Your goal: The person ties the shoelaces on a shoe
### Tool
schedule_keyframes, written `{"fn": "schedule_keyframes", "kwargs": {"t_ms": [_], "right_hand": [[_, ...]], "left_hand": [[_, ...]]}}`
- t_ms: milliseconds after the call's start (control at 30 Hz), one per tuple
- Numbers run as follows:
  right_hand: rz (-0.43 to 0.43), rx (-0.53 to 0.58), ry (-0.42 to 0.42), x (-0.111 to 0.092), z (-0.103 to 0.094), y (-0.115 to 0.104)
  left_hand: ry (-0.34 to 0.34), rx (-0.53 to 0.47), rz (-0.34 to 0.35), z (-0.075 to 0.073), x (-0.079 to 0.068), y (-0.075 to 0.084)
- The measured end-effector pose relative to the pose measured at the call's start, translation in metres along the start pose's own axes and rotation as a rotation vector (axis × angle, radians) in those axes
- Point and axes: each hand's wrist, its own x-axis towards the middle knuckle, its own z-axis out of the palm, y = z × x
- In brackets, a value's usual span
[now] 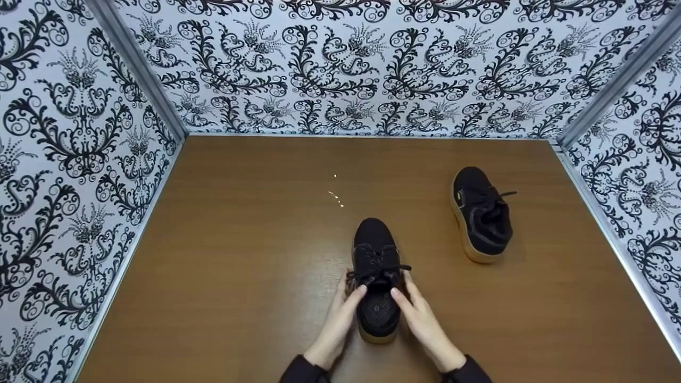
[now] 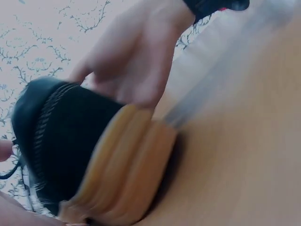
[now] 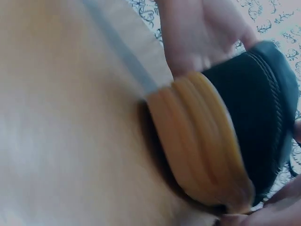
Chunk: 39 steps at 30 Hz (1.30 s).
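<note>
A black lace-up shoe (image 1: 375, 244) with a tan sole points away from me at the front middle of the table, its laces tied in a bow. My left hand (image 1: 339, 319) grips its left side, thumb at the opening's rim. On the opposite side my right hand (image 1: 424, 322) holds it the same way, thumb on the rim. Both wrist views show the heel from close by: the tan sole (image 2: 134, 160) and dark upper (image 3: 249, 113) are blurred. Some fingertips are hidden behind the shoe's sides. A matching black shoe (image 1: 481, 213) sits apart at the right.
The brown wooden table (image 1: 239, 239) is bounded by patterned black-and-white walls at the back (image 1: 351, 64), left (image 1: 80, 133) and right (image 1: 649, 159). Metal strips run along its edges. Small bright specks (image 1: 336, 198) show on the tabletop beyond the held shoe.
</note>
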Motion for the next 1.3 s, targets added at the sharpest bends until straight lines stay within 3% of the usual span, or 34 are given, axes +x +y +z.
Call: {"fn": "schedule_keyframes", "kwargs": {"t_ms": [100, 233, 567, 733, 1000, 1300], "right_hand": [[0.05, 0.127, 0.005, 0.0, 0.008, 0.0], [0.078, 0.19, 0.02, 0.001, 0.017, -0.001], [0.078, 0.27, 0.041, 0.0, 0.021, -0.002], [0.076, 0.272, 0.081, -0.003, 0.013, -0.005], [0.035, 0.332, 0.264, -0.006, -0.015, -0.022], [-0.027, 0.546, 0.449, -0.008, -0.054, -0.044]], "left_hand": [[-0.008, -0.089, 0.001, 0.007, 0.003, -0.006], [-0.017, -0.171, 0.011, 0.013, 0.005, -0.011], [-0.038, -0.231, 0.011, 0.019, 0.003, -0.008], [-0.058, -0.217, 0.006, 0.03, 0.0, -0.003], [-0.124, -0.177, 0.136, 0.063, 0.006, 0.013], [-0.181, 0.036, 0.213, 0.1, 0.012, 0.041]]}}
